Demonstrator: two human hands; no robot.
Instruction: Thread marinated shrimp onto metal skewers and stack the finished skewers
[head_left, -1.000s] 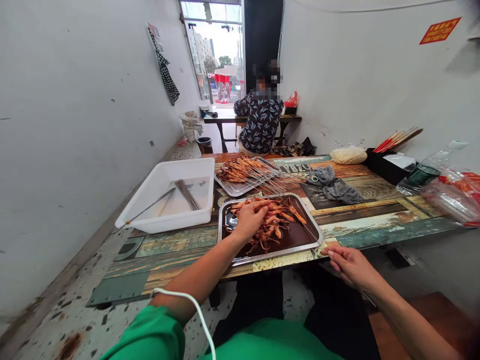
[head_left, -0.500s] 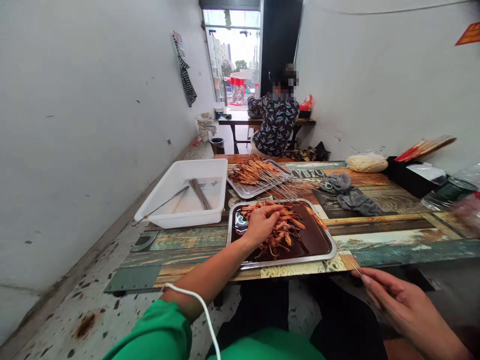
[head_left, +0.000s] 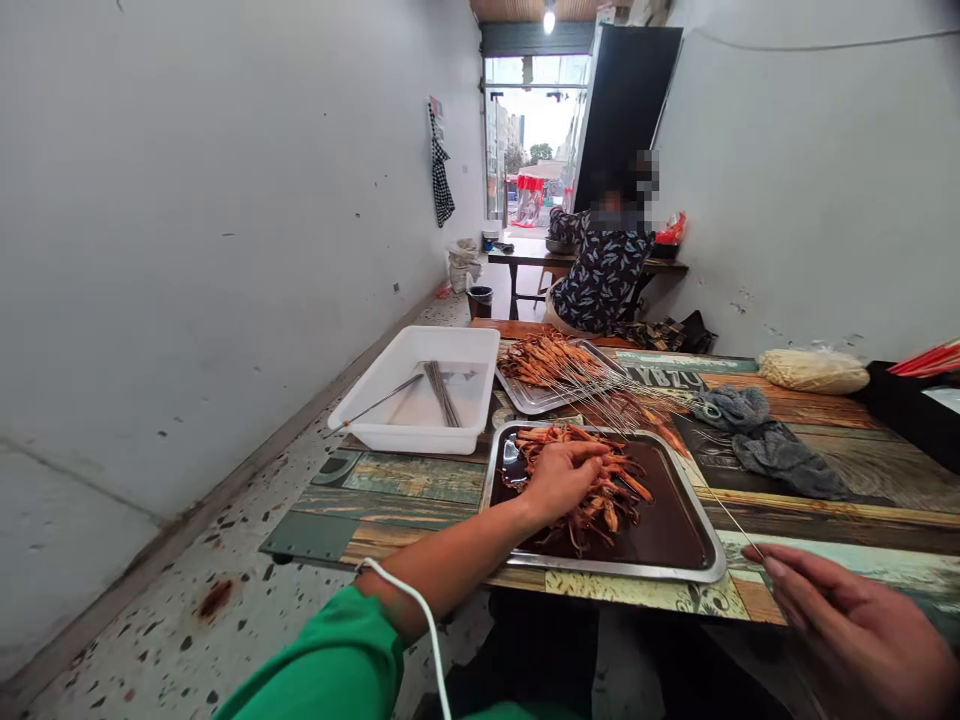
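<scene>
Clock read from the worker's side, centred on the near metal tray. Item: heap of reddish-brown food pieces, in that tray, above dark liquid. Item: left hand, fingers curled down onto the heap; whether they pinch a piece, I cannot tell from here. Item: right hand, four o'clock, beyond the rim, closed on a thin metal skewer. Item: one long food piece at the skewer's far end, two o'clock. Also on the tabletop: white tub holding metal sticks, ten o'clock; second tray, piled, eleven; grey cloth, between two and three.
</scene>
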